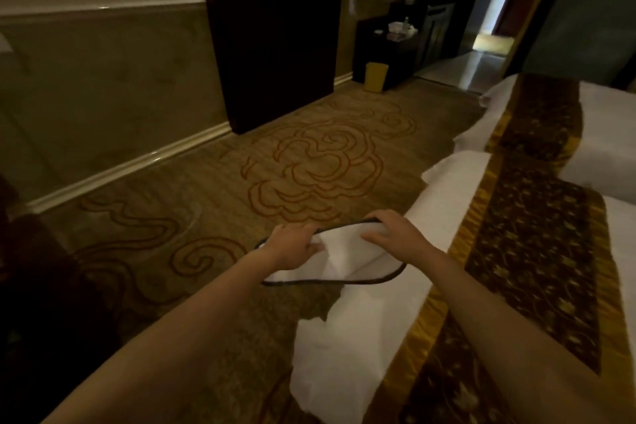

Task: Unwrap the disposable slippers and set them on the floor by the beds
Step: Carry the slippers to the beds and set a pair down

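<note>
Flat white disposable slippers with dark trim (344,260) are held in the air over the foot corner of the near bed (447,217). My left hand (296,246) grips their left side. My right hand (392,234) lies on top of their right end, fingers curled over the edge. I cannot tell whether a wrapper is still on them. The patterned carpet floor (241,182) lies below and to the left.
Two white beds with brown-and-gold runners (537,251) fill the right side; the far bed (602,120) is behind. A dark wardrobe (275,38) stands against the left wall, with a yellow bin (375,77) and a dark desk (395,41) beyond. An open doorway (492,38) is at the back.
</note>
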